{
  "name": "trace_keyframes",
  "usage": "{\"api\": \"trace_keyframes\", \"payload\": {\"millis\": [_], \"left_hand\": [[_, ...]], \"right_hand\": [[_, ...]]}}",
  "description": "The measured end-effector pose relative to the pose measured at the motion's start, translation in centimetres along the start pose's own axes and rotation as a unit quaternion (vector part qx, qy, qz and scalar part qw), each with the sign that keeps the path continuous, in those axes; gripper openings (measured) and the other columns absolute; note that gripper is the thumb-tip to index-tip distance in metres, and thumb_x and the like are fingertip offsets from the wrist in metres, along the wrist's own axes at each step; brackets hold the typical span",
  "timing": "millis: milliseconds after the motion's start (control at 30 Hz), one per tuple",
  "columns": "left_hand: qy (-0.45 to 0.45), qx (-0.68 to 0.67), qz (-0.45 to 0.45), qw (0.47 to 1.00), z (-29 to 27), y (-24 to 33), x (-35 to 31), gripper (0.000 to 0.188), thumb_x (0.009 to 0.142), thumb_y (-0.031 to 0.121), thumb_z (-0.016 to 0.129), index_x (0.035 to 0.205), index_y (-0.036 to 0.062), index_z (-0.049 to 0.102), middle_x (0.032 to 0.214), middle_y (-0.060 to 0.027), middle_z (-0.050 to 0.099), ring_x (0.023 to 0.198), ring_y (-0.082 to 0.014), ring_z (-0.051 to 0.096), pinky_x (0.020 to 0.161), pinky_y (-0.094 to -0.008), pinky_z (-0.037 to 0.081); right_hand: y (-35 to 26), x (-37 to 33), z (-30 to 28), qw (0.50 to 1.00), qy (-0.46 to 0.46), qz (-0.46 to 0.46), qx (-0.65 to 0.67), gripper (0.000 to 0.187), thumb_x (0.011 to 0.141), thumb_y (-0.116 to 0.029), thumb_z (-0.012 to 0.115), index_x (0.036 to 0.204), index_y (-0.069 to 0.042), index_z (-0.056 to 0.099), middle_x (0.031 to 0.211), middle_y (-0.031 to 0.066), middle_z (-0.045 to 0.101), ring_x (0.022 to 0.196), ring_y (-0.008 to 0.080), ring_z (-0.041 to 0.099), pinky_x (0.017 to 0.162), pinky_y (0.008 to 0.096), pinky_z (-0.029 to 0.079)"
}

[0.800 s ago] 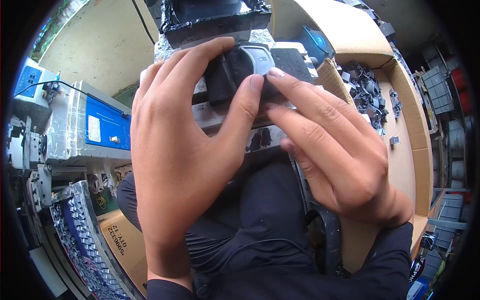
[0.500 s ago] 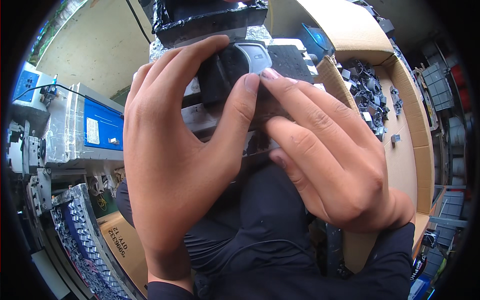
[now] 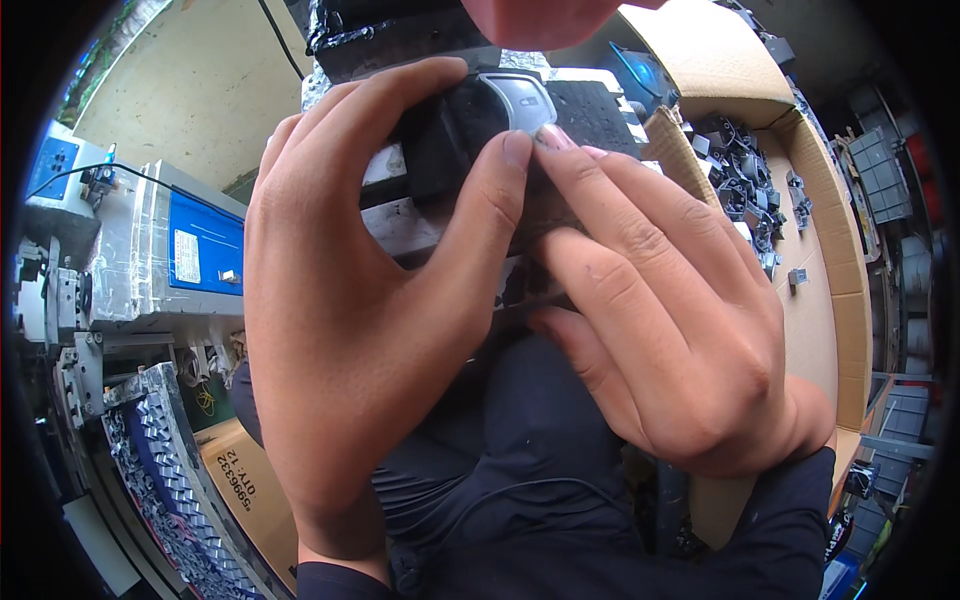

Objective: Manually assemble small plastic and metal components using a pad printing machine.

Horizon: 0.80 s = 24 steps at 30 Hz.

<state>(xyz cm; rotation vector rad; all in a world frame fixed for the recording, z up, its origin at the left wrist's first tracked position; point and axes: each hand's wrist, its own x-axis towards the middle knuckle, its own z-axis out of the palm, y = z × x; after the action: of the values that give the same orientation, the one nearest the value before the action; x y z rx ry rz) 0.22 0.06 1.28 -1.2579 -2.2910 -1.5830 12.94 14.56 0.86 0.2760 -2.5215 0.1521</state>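
A small curved pale grey plastic cover (image 3: pixel 522 100) with a padlock mark rests on a black block-shaped fixture (image 3: pixel 440 150) in front of me. My left hand (image 3: pixel 370 220) arches over the block. Its thumb tip presses the cover's near edge, and its forefinger reaches the block's far side by the cover's upper corner. The fingertips of my right hand (image 3: pixel 670 320) meet that thumb at the near right corner of the cover. Lower down, the other right fingers curl beside the fixture, partly hidden. Whatever lies beneath the cover cannot be seen.
An open cardboard box (image 3: pixel 835 260) with many small metallic parts (image 3: pixel 740 185) stands to the right. On the left are a grey machine cabinet with a blue panel (image 3: pixel 205 245), a tray of shiny parts (image 3: pixel 180 480) and a brown carton (image 3: pixel 245 490). Black foil-wrapped equipment (image 3: pixel 400 40) sits beyond the fixture.
The cover and fixture appear slightly farther right and higher in view. Both hands keep their contact at the cover's near edge, with small finger shifts.
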Motion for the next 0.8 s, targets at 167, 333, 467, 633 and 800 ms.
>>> {"api": "trace_keyframes", "payload": {"millis": [167, 333, 467, 633, 800], "left_hand": [[-0.001, 0.148, 0.036, 0.988, 0.1, -2.5, -0.1, 0.037, 0.097, 0.022, 0.078, 0.127, 0.0005, 0.074, 0.118, -0.0129, 0.076, 0.111, -0.0211, 0.066, 0.102, -0.0356, 0.048], [0.016, 0.079, -0.026, 0.996, 0.7, -1.4, -0.4, 0.039, 0.097, 0.023, 0.079, 0.125, -0.0028, 0.072, 0.110, -0.0113, 0.075, 0.106, -0.0180, 0.066, 0.092, -0.0320, 0.052], [0.020, 0.074, -0.041, 0.996, 0.7, -1.1, -0.3, 0.037, 0.097, 0.021, 0.080, 0.124, -0.0027, 0.072, 0.105, -0.0092, 0.073, 0.095, -0.0148, 0.064, 0.084, -0.0295, 0.051], [0.011, 0.070, 0.010, 0.997, 0.4, -2.9, -0.4, 0.036, 0.097, 0.021, 0.080, 0.123, -0.0024, 0.072, 0.103, -0.0087, 0.073, 0.091, -0.0144, 0.062, 0.082, -0.0294, 0.050], [-0.001, -0.074, 0.052, 0.996, 0.0, 0.3, -0.4, 0.037, 0.097, 0.020, 0.080, 0.125, -0.0027, 0.071, 0.106, -0.0096, 0.073, 0.095, -0.0147, 0.063, 0.084, -0.0300, 0.051]], "right_hand": [[-0.2, 0.1, 0.1, 1.000, 0.004, 0.008, -0.002, 0.040, 0.065, -0.001, 0.082, 0.102, 0.009, 0.070, 0.126, 0.0332, 0.070, 0.117, 0.0424, 0.070, 0.096, 0.0463, 0.057], [-0.3, 0.1, 0.0, 1.000, -0.001, 0.009, -0.005, 0.041, 0.064, -0.001, 0.082, 0.101, 0.009, 0.070, 0.127, 0.0330, 0.069, 0.118, 0.0424, 0.070, 0.096, 0.0462, 0.057], [-0.1, 0.0, -0.1, 1.000, -0.006, 0.013, -0.004, 0.042, 0.063, -0.002, 0.082, 0.101, 0.009, 0.070, 0.129, 0.0331, 0.069, 0.118, 0.0429, 0.069, 0.096, 0.0461, 0.057], [-0.2, 0.1, -0.2, 1.000, -0.006, 0.006, -0.002, 0.042, 0.062, -0.002, 0.082, 0.101, 0.009, 0.070, 0.129, 0.0330, 0.068, 0.118, 0.0427, 0.069, 0.095, 0.0463, 0.057], [0.0, 0.0, -0.1, 1.000, -0.008, 0.010, 0.001, 0.043, 0.062, -0.001, 0.083, 0.102, 0.008, 0.070, 0.129, 0.0329, 0.068, 0.118, 0.0423, 0.069, 0.094, 0.0465, 0.057]]}}
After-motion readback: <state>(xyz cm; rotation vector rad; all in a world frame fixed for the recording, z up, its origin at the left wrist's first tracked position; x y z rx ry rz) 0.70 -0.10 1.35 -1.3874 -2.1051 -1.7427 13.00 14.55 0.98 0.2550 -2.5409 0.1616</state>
